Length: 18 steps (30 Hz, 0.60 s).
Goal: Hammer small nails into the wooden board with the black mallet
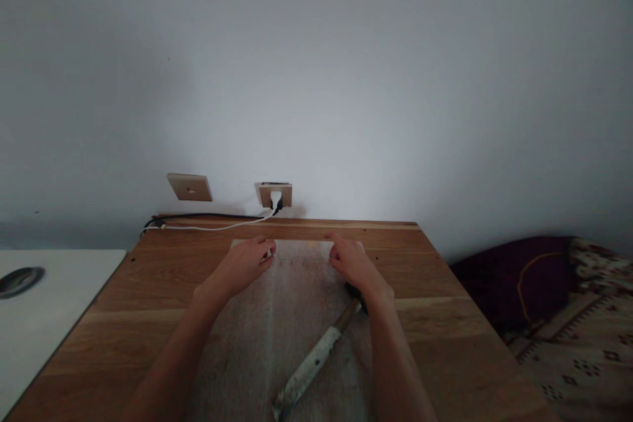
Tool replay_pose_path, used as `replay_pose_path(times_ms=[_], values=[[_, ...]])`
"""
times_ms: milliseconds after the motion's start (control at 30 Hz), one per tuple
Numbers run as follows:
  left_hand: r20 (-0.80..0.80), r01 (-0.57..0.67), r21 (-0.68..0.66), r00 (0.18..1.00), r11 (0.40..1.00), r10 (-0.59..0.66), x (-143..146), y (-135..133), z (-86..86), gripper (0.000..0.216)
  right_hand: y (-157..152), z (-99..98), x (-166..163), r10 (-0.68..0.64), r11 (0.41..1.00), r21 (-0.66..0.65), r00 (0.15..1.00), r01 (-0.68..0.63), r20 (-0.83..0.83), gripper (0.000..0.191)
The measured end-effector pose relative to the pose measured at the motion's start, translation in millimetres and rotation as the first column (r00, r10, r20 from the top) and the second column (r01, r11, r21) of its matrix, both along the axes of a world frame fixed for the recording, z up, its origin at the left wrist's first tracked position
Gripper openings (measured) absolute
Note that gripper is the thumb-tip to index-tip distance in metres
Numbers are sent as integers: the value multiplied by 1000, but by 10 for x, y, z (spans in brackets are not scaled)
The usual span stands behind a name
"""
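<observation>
A worn, pale board point(291, 316) lies on the wooden table. Over its far left corner is my left hand point(251, 257), fingers curled in toward the thumb; a small pale spot shows between them, and I cannot make out whether it is a held thing or the board behind. My right hand point(350, 262) is over the far right corner, index finger stretched out and the other fingers bent, nothing visible in it. A hammer point(311, 362) with a white-wrapped handle lies slantwise on the board; my right wrist partly hides its dark head.
The wooden table point(430, 336) meets a pale wall point(346, 112). A white plug point(275, 198) sits in a wall socket, its cable running left along the table's back edge. A white surface point(64, 336) stands at left; purple and patterned cloth point(514, 283) lies at right.
</observation>
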<state>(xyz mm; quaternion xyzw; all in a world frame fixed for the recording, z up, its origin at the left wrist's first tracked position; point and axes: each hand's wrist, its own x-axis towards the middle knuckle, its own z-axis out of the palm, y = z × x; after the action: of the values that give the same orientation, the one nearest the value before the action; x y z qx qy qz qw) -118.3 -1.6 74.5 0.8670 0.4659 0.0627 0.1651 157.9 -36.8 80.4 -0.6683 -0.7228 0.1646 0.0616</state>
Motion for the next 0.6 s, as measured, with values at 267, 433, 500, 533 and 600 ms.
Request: replay_pose_path(times_ms=[267, 433, 500, 533, 600], values=[[-11, -8, -3, 1000, 1000, 8, 34, 7, 6, 14, 10, -17, -12, 6, 1000, -17, 1000, -6, 13, 59], [-16, -17, -11, 1000, 1000, 17, 32, 16, -2, 12, 23, -52, -7, 14, 1000, -23, 1000, -14, 11, 60], [-18, -15, -12, 1000, 1000, 15, 23, 23, -32, 11, 32, -64, -8, 12, 1000, -28, 1000, -11, 13, 61], [-13, -8, -13, 1000, 1000, 8, 19, 27, -50, 11, 34, -67, -9, 10, 1000, -28, 1000, -10, 14, 61], [0, 7, -10, 1000, 1000, -7, 12, 34, -85, 11, 35, -65, -12, 10, 1000, -27, 1000, -9, 17, 60]])
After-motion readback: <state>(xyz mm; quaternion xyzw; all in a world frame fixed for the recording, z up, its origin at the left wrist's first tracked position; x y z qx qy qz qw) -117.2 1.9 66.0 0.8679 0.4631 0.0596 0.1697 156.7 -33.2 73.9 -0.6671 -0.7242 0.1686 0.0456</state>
